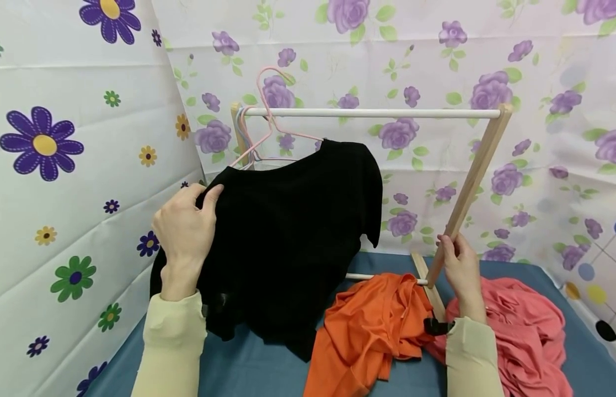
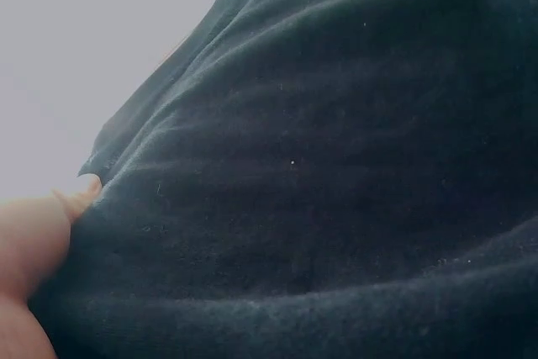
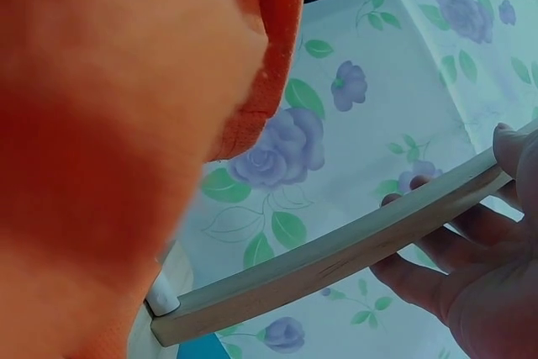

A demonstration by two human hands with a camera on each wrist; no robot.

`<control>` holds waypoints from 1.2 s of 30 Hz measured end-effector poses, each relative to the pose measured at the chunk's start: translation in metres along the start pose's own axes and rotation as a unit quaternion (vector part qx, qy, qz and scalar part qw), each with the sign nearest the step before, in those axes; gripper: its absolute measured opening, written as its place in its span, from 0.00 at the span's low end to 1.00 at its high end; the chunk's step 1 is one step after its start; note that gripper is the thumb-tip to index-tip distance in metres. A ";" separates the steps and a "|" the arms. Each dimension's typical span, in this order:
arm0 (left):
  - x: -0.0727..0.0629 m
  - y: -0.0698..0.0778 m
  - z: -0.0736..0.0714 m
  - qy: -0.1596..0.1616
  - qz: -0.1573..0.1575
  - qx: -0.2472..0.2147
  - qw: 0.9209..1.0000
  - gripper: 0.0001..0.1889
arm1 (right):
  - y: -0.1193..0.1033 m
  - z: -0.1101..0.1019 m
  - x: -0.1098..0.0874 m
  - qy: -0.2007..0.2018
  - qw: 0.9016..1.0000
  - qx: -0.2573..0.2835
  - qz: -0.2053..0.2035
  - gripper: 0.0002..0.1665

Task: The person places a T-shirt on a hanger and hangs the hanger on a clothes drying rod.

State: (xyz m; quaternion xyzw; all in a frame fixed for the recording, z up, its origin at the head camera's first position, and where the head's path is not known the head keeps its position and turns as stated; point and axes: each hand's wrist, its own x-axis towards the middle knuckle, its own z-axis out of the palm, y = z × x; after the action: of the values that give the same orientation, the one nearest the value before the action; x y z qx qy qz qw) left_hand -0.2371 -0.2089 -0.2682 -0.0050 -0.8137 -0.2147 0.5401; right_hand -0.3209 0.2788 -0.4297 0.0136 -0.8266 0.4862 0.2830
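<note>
My left hand (image 1: 186,229) pinches the shoulder of a black T-shirt (image 1: 288,231) between thumb and fingers; the left wrist view shows the thumb (image 2: 84,191) on the dark cloth. The shirt hangs on a pink hanger (image 1: 266,99), whose hook rises above the rail of a small garment rack (image 1: 387,113). With its fingers curled round it, my right hand (image 1: 460,264) holds the rack's right wooden post (image 1: 473,173). The right wrist view shows that grip on the post (image 3: 311,262) from below. The fingers of my left hand are mostly hidden behind the shirt.
An orange garment (image 1: 377,325) lies crumpled by the rack's foot, close before the right wrist camera. A pink garment (image 1: 523,331) is heaped to its right on the blue cloth (image 1: 253,364). More hangers (image 1: 243,129) hang at the rail's left end. Flowered sheets (image 1: 308,33) surround the surface.
</note>
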 end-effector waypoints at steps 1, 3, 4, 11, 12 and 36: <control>-0.002 0.000 0.001 -0.003 -0.002 0.000 1.000 0.23 | 0.000 0.000 0.000 0.001 1.000 -0.001 -0.001 0.25; -0.006 -0.001 0.003 -0.005 -0.002 0.000 1.000 0.23 | 0.001 0.001 0.000 0.004 1.000 0.001 0.000 0.24; -0.007 -0.001 0.003 -0.006 -0.002 0.000 1.000 0.23 | 0.001 0.001 0.000 0.006 1.000 0.000 0.000 0.23; -0.020 -0.004 0.008 -0.009 -0.006 -0.003 1.000 0.23 | 0.001 0.002 0.001 0.014 1.000 -0.009 0.003 0.27; -0.022 -0.005 0.009 -0.009 -0.008 -0.004 1.000 0.23 | 0.000 0.002 0.001 0.013 1.000 -0.009 0.004 0.28; -0.053 -0.008 0.016 -0.078 -0.007 -0.031 0.996 0.18 | 0.000 0.004 -0.004 0.010 1.000 -0.015 0.012 0.28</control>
State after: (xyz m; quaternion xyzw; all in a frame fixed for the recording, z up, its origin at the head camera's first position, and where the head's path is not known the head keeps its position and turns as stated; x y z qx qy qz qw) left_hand -0.2310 -0.1985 -0.3232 -0.0327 -0.8462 -0.2427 0.4732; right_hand -0.3191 0.2746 -0.4327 -0.0058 -0.8309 0.4773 0.2859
